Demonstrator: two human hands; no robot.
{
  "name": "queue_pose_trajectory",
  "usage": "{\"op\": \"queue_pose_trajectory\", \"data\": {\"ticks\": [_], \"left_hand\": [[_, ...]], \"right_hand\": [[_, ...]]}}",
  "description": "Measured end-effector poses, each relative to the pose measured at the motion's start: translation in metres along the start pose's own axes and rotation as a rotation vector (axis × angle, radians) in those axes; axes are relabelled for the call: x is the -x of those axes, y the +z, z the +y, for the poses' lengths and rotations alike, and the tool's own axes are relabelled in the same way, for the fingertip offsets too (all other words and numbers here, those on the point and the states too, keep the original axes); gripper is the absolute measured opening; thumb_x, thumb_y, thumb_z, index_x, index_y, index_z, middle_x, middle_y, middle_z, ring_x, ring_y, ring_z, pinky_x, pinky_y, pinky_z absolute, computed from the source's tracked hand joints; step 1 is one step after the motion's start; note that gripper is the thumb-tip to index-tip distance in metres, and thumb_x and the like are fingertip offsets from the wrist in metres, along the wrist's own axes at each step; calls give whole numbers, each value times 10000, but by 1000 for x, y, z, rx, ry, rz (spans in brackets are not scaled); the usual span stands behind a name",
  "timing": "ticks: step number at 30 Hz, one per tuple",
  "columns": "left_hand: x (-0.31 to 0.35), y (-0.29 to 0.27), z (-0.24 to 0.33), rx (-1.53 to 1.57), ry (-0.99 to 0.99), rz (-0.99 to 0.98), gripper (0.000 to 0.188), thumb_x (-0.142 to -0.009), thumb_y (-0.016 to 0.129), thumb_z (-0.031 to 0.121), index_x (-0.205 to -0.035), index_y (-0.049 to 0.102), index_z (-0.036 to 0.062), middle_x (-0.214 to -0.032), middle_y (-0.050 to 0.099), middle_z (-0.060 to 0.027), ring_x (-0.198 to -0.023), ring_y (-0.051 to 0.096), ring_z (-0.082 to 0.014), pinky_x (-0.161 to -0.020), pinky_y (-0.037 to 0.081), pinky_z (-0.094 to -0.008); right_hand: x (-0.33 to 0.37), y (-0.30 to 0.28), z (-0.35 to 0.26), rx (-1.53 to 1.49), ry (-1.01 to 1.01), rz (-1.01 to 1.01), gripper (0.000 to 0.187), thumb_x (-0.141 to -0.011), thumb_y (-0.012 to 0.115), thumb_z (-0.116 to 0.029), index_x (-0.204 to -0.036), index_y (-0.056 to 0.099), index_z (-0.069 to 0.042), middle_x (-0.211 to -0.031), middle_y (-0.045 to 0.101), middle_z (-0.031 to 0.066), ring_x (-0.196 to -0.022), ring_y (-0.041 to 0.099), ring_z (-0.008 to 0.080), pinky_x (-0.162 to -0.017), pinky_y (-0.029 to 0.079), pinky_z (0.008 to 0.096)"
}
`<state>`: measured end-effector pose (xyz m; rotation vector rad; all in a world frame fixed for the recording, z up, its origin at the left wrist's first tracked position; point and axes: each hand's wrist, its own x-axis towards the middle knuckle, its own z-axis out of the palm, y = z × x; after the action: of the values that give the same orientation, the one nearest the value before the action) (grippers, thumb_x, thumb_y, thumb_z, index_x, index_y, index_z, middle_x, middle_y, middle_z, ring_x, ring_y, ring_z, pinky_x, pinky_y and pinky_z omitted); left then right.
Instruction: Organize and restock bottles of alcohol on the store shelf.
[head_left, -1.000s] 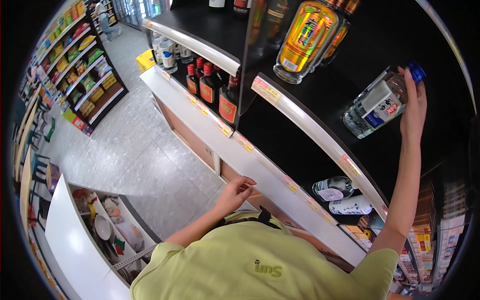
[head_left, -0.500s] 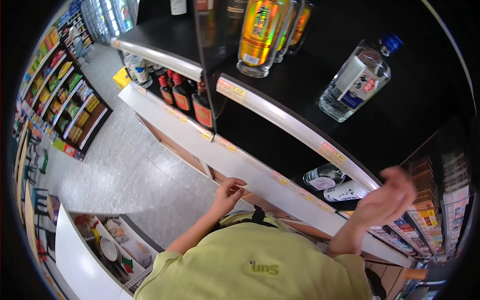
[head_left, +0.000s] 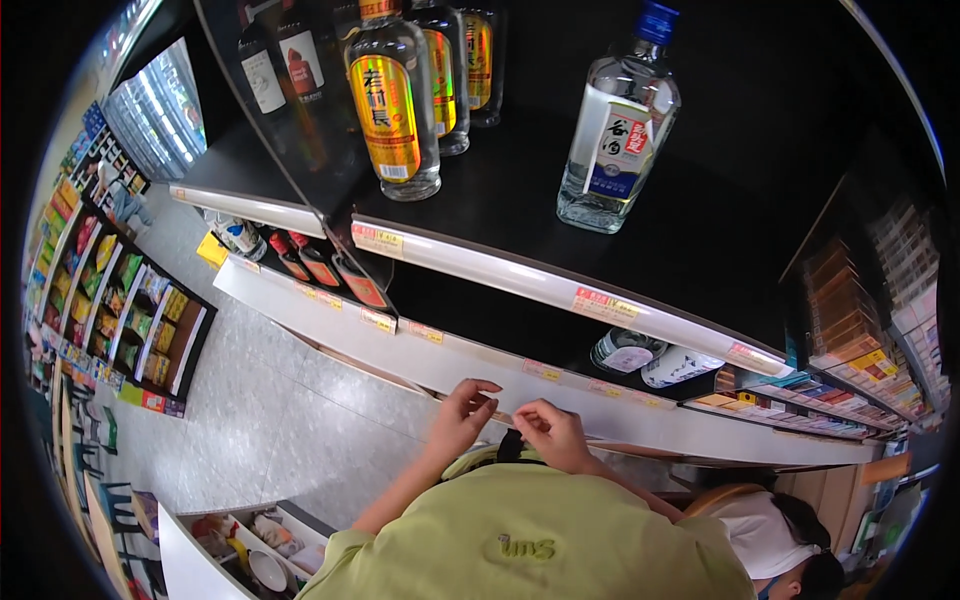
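My left hand is held in front of my body, its fingers bent and a little apart, with nothing in them. Close beside it is my right hand, its fingers curled in and pressed together. I cannot make out what they hold, if anything. A black strap shows just below both hands. Beyond them, a clear bottle with a blue cap stands upright on the black upper shelf, touched by neither hand. Several clear bottles with gold labels stand further left on that shelf.
White price-tag rails edge the shelves. Two bottles show on the lower shelf, with red-capped dark bottles further left. Stacked boxes stand right. At lower right is a person in a white top. A drawer unit stands lower left.
My right hand has come down from the shelf edge to beside my left hand, its fingers now curled. The view has turned right. A person has come into view at lower right.
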<state>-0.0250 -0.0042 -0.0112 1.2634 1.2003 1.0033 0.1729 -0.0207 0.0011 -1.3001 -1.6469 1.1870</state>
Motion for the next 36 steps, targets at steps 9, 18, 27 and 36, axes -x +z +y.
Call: {"op": "queue_pose_trajectory", "data": {"ticks": [9, 18, 27, 36], "left_hand": [[2, 11, -3, -105, -78, -97, 197, -931, 623, 44, -1121, 617, -7, -1072, 630, -99, -917, 676, -172, -807, 554, -304], [0, 18, -11, -156, -24, -90, 213, -923, 645, 74, -1111, 614, -21, -1075, 616, -138, -920, 691, -215, -792, 572, -324], [-1, 23, -5, -188, -28, -101, 220, -920, 642, 95, -1112, 620, -10, -1078, 621, -146, -930, 695, -233, -803, 579, -336], [4, 24, -4, -177, -1, -92, 225, -905, 644, 58, -1121, 617, 3, -1056, 637, -121, -924, 686, -220, -808, 556, -328]], "right_hand": [[-11, 5, -2, -98, -94, 46, 139, -958, 640, -113, -1008, 631, 16, -852, 702, 69, -704, 668, 95, -648, 542, 246], [-12, -2, -8, -211, -166, 114, 96, -934, 668, -110, -968, 646, -23, -772, 714, 55, -674, 691, 100, -611, 542, 239], [-9, -5, -1, -237, -155, 80, 133, -959, 643, -152, -956, 650, -19, -752, 708, 48, -635, 666, 91, -597, 524, 232], [-5, -5, 0, -194, -134, 39, 171, -970, 636, -185, -965, 664, -16, -743, 701, 46, -633, 657, 86, -588, 513, 235]]}}
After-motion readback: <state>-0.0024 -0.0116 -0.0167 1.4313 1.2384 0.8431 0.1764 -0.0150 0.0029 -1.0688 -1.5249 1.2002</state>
